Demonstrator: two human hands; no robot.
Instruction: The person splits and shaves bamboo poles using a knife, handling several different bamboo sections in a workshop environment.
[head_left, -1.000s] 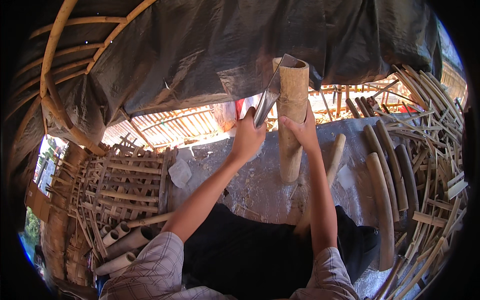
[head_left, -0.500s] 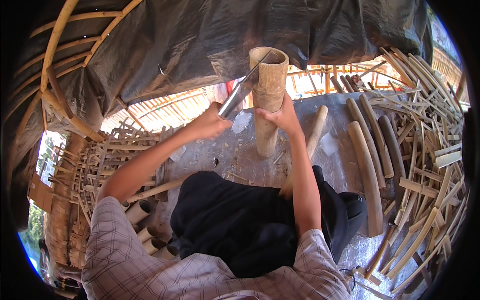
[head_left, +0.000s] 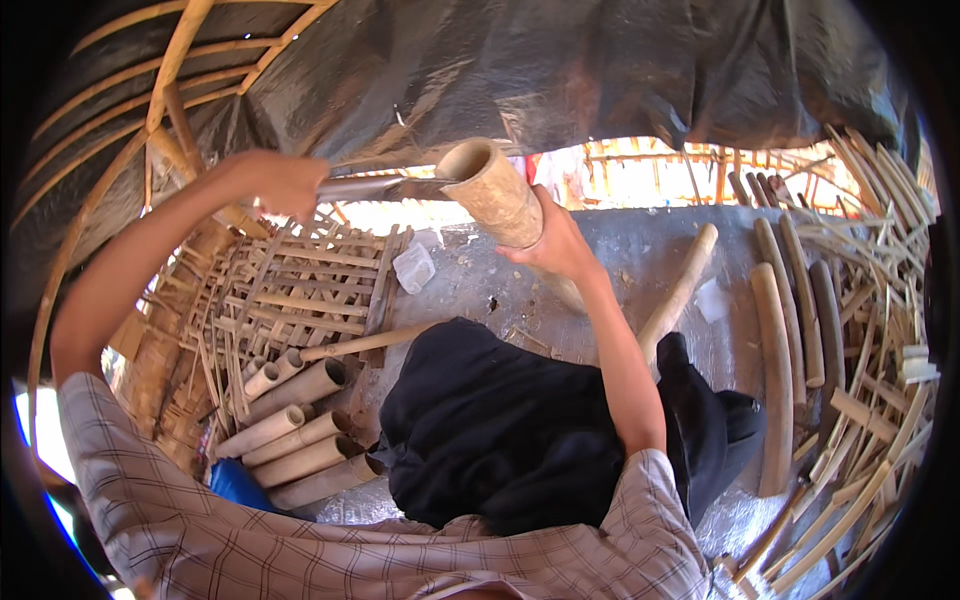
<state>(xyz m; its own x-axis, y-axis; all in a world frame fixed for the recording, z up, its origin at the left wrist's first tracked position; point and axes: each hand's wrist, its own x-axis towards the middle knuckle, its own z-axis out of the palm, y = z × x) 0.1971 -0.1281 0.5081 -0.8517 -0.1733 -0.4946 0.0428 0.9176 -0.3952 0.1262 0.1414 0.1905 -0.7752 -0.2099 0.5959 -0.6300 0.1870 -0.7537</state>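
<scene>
My right hand (head_left: 562,240) is wrapped round a thick bamboo tube (head_left: 497,198) at its middle. The tube leans left, its hollow top facing up and its lower end by the grey floor, partly behind my hand. Raised on the left, my left hand (head_left: 290,187) is closed on a machete, whose handle is hidden in the fist. The machete's blade (head_left: 375,188) lies nearly level, and its far end meets the tube's rim; whether it has cut in, I cannot tell. Dark cloth (head_left: 520,420) covers my lap.
Cut bamboo tubes (head_left: 300,440) are stacked at my left, near a lattice of bamboo strips (head_left: 310,280). A bamboo stick (head_left: 680,285) lies right of the tube. Curved bamboo pieces (head_left: 775,370) and piled split strips (head_left: 860,430) are farther right. Black sheeting (head_left: 560,80) hangs ahead.
My left hand has swung left and up with the machete, bringing the blade from slanted to nearly level. The tube has gone from upright to leaning left. My view has shifted left.
</scene>
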